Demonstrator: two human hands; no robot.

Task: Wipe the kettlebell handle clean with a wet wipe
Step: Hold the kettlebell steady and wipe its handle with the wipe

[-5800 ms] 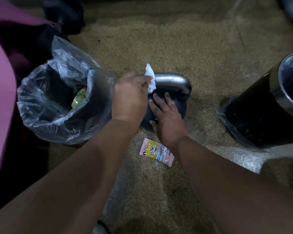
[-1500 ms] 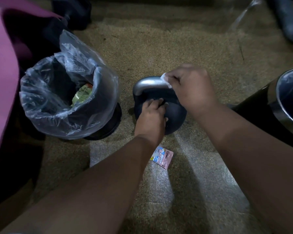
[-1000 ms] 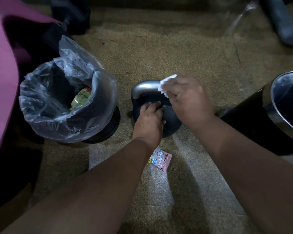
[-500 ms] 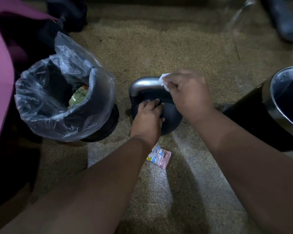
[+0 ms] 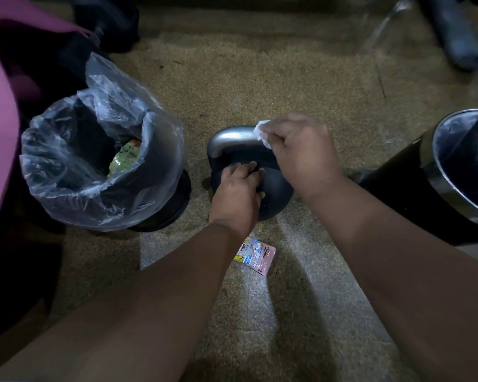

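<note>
Kettlebell handle [image 5: 233, 137], a silver metal loop on a dark iron body, stood on speckled floor [image 5: 260, 78]. Right hand [image 5: 301, 150] pinched a crumpled white wet wipe [image 5: 262, 131] against its right end; left hand [image 5: 238, 188] pressed flat on the body. Wiping appeared under way, the left stretch seemingly left.

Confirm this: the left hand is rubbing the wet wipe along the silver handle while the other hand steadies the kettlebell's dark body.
Not quite: the hands are swapped. In the head view the right hand presses the wet wipe against the silver handle, and the left hand steadies the kettlebell's dark body.
</note>
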